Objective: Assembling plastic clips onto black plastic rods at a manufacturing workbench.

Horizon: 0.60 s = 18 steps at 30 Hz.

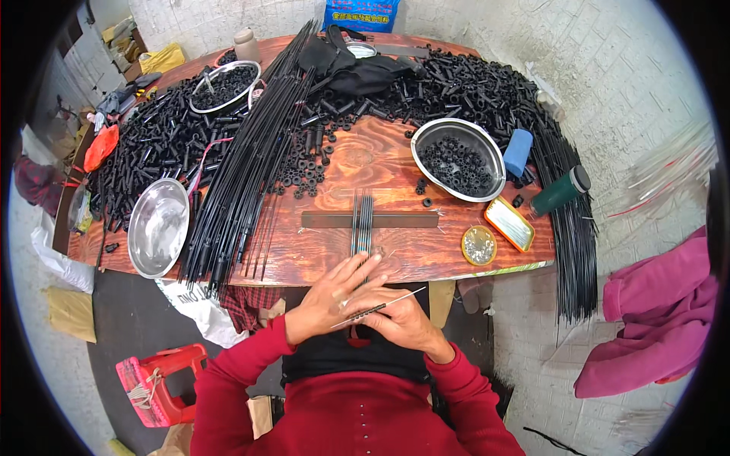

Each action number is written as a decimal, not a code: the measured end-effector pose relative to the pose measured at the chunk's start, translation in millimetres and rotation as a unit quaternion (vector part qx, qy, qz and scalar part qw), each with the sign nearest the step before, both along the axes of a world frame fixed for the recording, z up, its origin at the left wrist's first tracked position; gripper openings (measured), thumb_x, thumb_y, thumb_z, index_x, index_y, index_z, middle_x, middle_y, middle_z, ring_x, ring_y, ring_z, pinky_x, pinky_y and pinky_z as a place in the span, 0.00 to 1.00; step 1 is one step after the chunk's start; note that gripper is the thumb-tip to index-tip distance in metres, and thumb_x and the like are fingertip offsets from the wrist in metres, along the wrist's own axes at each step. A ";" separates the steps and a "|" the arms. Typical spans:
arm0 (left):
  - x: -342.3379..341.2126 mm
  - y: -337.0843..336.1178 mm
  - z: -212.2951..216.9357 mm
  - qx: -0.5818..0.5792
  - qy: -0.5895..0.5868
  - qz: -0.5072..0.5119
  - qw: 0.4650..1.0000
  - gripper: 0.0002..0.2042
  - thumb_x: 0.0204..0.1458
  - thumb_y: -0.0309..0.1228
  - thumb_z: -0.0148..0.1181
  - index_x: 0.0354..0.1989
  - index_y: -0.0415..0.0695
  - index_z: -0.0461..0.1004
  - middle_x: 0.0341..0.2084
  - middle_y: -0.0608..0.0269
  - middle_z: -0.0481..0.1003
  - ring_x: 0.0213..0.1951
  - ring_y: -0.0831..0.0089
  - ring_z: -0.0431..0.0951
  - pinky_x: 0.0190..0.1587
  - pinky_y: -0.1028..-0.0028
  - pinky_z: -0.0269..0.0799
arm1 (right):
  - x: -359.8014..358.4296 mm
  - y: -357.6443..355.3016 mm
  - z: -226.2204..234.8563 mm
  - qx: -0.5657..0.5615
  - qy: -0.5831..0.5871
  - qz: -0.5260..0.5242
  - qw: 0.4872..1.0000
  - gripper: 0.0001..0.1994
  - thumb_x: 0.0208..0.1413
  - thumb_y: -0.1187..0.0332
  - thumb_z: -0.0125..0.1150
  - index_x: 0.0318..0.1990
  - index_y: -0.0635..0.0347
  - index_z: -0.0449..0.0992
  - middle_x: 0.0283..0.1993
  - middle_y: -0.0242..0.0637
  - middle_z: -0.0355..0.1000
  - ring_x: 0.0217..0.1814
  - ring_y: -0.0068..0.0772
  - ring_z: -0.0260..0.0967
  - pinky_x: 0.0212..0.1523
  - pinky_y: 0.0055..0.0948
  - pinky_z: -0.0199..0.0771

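A thin pale rod [404, 296] with a dark ribbed sleeve midway along it slants across my two hands, in front of my body. My left hand [323, 304] has its fingers stretched toward the table, its palm side against the rod's lower end. My right hand [401, 319] is closed on the rod with the thumb by the ribbed part; the left hand hides some of its fingers. Just beyond my fingertips, a row of thin dark rods [362, 216] lies side by side over a flat dark bar [319, 220] on the wooden table [365, 167].
A long bundle of black rods [247, 167] lies at left, beside an oval metal bowl [158, 228]. Right of centre are a bowl of small black rings [456, 163], a yellow round dish [479, 245] and a green bottle [559, 191]. Black tubes [152, 144] heap behind. A red stool [160, 384] stands low left.
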State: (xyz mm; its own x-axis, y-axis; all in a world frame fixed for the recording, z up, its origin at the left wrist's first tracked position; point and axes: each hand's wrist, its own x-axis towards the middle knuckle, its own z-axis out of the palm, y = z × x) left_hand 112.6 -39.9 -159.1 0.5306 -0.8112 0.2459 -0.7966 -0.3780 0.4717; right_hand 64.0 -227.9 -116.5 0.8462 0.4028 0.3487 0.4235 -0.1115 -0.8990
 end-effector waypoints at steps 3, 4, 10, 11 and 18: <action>-15.0 2.5 5.8 0.001 0.005 -0.017 1.000 0.34 0.44 0.40 0.65 0.65 0.51 0.66 0.70 0.53 0.54 0.69 0.49 0.55 0.68 0.56 0.58 | -7.2 1.2 -0.4 0.014 0.029 0.033 0.999 0.08 0.52 0.76 0.64 0.40 0.66 0.79 0.37 0.43 0.78 0.40 0.45 0.77 0.41 0.35 0.75; -15.9 4.1 5.4 -0.031 0.015 -0.020 0.999 0.34 0.44 0.39 0.66 0.64 0.51 0.67 0.70 0.54 0.54 0.70 0.51 0.55 0.67 0.56 0.58 | -7.5 1.8 2.0 0.010 0.045 0.034 0.998 0.08 0.52 0.75 0.64 0.40 0.66 0.79 0.37 0.43 0.78 0.40 0.44 0.77 0.41 0.35 0.75; -13.2 3.2 6.4 -0.058 0.038 -0.014 0.998 0.33 0.42 0.39 0.66 0.62 0.50 0.68 0.70 0.57 0.55 0.70 0.53 0.55 0.67 0.56 0.58 | -0.1 3.1 2.1 0.011 0.033 0.044 0.998 0.08 0.53 0.74 0.64 0.41 0.65 0.79 0.37 0.44 0.78 0.39 0.45 0.77 0.40 0.36 0.74; -13.6 3.0 6.5 -0.061 0.039 -0.013 0.997 0.32 0.42 0.39 0.66 0.61 0.50 0.69 0.70 0.57 0.55 0.70 0.53 0.55 0.67 0.56 0.59 | -0.7 2.8 0.4 0.007 0.030 0.044 0.999 0.09 0.53 0.73 0.64 0.41 0.65 0.79 0.37 0.45 0.78 0.39 0.46 0.77 0.39 0.37 0.74; -13.6 4.9 -2.0 -0.069 0.040 -0.012 0.997 0.28 0.41 0.38 0.67 0.56 0.50 0.74 0.69 0.57 0.57 0.69 0.52 0.57 0.65 0.56 0.61 | -2.2 1.7 -8.4 -0.025 0.023 0.055 0.998 0.11 0.53 0.70 0.66 0.42 0.65 0.79 0.37 0.47 0.77 0.39 0.49 0.76 0.39 0.38 0.74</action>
